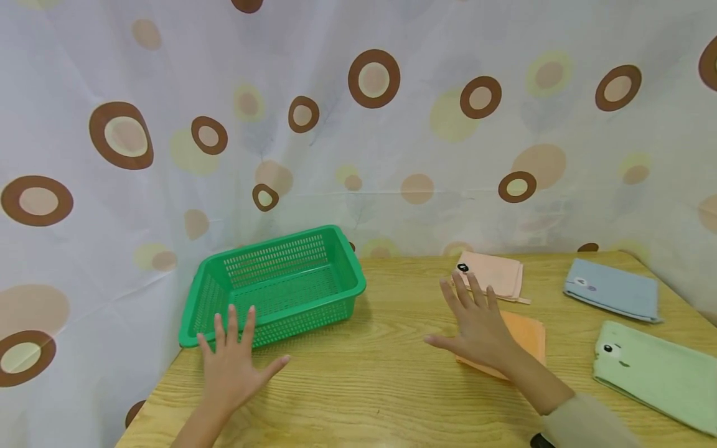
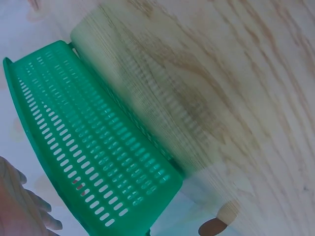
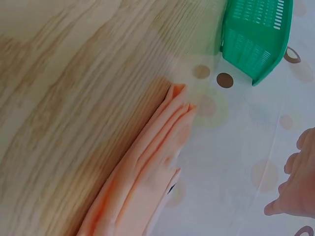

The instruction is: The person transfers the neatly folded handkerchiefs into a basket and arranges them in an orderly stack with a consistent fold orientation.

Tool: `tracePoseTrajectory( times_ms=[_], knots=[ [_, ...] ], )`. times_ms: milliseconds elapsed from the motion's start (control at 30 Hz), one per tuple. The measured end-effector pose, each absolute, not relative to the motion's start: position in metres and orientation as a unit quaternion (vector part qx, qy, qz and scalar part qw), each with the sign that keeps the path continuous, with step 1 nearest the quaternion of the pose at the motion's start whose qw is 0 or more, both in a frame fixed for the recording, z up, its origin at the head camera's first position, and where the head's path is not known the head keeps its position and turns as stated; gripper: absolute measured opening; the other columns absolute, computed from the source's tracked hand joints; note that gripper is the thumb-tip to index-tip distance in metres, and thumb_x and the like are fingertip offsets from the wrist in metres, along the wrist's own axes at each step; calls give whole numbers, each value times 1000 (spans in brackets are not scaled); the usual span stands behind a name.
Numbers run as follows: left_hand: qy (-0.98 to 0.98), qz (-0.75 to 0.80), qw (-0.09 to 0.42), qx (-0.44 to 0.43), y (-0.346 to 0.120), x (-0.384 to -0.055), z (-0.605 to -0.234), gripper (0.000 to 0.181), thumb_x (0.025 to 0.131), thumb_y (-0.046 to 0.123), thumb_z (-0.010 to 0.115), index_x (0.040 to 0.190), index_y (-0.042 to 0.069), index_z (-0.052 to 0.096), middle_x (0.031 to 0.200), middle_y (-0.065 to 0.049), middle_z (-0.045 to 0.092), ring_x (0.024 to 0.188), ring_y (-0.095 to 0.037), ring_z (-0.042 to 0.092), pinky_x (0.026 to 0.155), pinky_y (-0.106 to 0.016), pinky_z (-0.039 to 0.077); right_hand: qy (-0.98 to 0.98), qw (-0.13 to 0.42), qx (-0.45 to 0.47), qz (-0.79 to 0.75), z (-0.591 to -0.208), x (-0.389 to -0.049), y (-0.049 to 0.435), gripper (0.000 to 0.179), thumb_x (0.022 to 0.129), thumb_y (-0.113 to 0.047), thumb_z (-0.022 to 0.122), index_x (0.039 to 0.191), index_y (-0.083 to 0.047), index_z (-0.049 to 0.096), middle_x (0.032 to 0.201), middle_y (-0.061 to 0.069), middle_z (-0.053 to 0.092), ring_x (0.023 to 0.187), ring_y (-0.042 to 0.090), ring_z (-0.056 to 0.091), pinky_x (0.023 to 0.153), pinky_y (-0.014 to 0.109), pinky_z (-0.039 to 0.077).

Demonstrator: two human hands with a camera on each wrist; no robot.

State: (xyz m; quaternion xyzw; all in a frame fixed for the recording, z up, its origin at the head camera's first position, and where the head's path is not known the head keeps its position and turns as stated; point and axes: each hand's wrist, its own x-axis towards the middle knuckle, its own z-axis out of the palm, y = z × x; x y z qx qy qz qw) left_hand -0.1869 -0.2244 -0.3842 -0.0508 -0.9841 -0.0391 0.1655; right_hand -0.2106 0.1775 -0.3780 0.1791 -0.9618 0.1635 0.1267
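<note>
My left hand [image 1: 231,368] is spread with straight fingers in front of the green plastic basket [image 1: 302,311], holding nothing. In the left wrist view the slotted wall of that basket [image 2: 93,142] fills the left side, with the left fingers [image 2: 39,209] at the edge. My right hand [image 1: 478,330], fingers also spread, hovers over a folded orange cloth [image 1: 526,336] and partly hides it. Behind that hand lies a folded pink cloth [image 1: 493,274] with a small dark eye patch. The right wrist view has the orange cloth [image 3: 138,172] close up, its layers stacked.
To the right lie a folded blue cloth [image 1: 613,289] and a folded green cloth [image 1: 655,370] with a face on it. All stand on a wood-grain table [image 1: 358,392]. A white curtain [image 1: 325,149] with brown and yellow circles hangs behind and at the left.
</note>
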Motion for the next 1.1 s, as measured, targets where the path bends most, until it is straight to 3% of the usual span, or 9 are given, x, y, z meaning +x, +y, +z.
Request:
tracePoseTrajectory(
  times_ms=[300,1100],
  knots=[
    [-985,-43,164,-39,-239,-188,-385,107,76,74,48,149,6,13,150,-33,7,134,-58,8,98,-78,7,-958,122,181,188,-376,-220,163,100,80,-67,52,150,-7,13,155,23,5,142,43,-3,109,67,1],
    [-988,-69,139,1,-267,-192,-378,107,79,72,47,149,2,7,147,-39,6,131,-63,6,99,-77,8,-952,96,196,213,-373,-250,125,99,81,-67,50,150,-7,13,155,21,6,142,42,-4,111,63,-2]
  ],
)
